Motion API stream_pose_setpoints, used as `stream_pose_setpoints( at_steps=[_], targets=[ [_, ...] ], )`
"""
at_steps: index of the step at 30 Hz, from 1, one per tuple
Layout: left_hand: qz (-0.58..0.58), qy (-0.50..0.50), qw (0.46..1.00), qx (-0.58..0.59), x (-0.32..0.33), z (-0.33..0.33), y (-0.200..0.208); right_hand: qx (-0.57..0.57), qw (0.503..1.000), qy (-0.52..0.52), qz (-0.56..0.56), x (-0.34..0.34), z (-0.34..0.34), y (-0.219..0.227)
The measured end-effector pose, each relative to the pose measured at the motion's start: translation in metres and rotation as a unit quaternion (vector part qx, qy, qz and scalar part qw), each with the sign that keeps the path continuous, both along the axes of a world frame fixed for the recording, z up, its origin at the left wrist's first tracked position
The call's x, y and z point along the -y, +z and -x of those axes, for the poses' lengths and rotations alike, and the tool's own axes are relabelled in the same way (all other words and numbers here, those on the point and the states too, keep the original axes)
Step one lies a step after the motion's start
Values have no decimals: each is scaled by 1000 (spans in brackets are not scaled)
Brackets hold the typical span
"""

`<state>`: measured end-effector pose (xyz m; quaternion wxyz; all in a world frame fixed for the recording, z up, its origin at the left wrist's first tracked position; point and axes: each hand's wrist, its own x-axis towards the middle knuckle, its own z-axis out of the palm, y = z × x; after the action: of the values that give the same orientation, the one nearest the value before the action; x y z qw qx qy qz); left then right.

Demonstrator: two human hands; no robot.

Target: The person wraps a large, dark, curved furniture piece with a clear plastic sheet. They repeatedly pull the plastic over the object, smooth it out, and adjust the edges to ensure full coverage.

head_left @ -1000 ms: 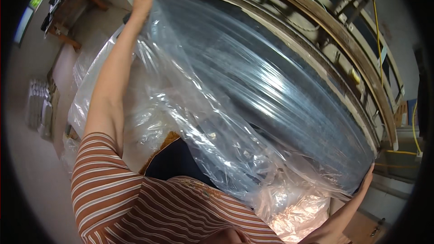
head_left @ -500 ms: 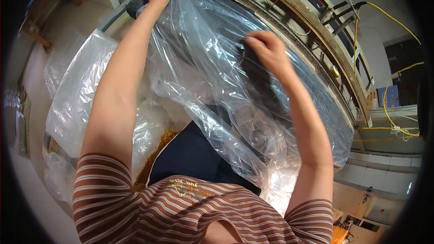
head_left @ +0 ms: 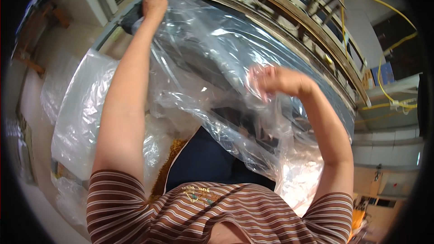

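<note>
A large clear plastic sheet [head_left: 194,36] spreads in creases over dark folded material [head_left: 226,115] in front of me. At the far left corner, my left hand [head_left: 155,4] is closed on the edge of the sheet, arm stretched out. A dark bundle end [head_left: 131,18] pokes out beside that wrist. My right hand [head_left: 280,81] is over the middle of the sheet, close to its surface; its fingers are smeared by motion and I cannot tell how they are set. The near part of the sheet hangs down toward my dark blue lap [head_left: 199,162].
A long wooden frame [head_left: 289,9] with metal fittings runs along the far side. A yellow cable [head_left: 379,0] hangs at the right. More clear plastic [head_left: 86,104] is bunched at the left. Brown fluffy edging [head_left: 169,167] shows by my lap.
My right hand has swung nearer and lower over the sheet, and the plastic beneath it has spread flatter. The left hand keeps its hold at the corner. The whole view has shifted a little.
</note>
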<state>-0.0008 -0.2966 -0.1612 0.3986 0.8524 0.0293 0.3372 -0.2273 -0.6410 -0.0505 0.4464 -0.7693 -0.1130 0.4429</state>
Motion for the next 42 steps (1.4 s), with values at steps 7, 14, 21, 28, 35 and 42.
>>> stream_pose_setpoints(
  at_steps=[7, 14, 21, 28, 35, 42],
  targets=[
    [-118, -30, 992, -25, 10, -23, -14, -276, 956, -47, 84, 177, 268, -85],
    [-219, -65, 973, 23, -33, -87, -73, -155, 774, -21, 614, 473, 499, -99],
    [-279, 53, 959, -22, -92, -85, -45, 404, 294, -468, 729, 501, 331, 20],
    [-332, 68, 939, -55, -145, -31, -39, 452, 628, -477, 416, 441, 256, -60],
    [-339, 8, 934, -110, -110, -35, -32, 373, 577, -490, 536, 538, 263, -99],
    [-246, -24, 969, -23, -167, -37, -25, 538, 677, -347, 362, 398, 205, -70]
  ],
)
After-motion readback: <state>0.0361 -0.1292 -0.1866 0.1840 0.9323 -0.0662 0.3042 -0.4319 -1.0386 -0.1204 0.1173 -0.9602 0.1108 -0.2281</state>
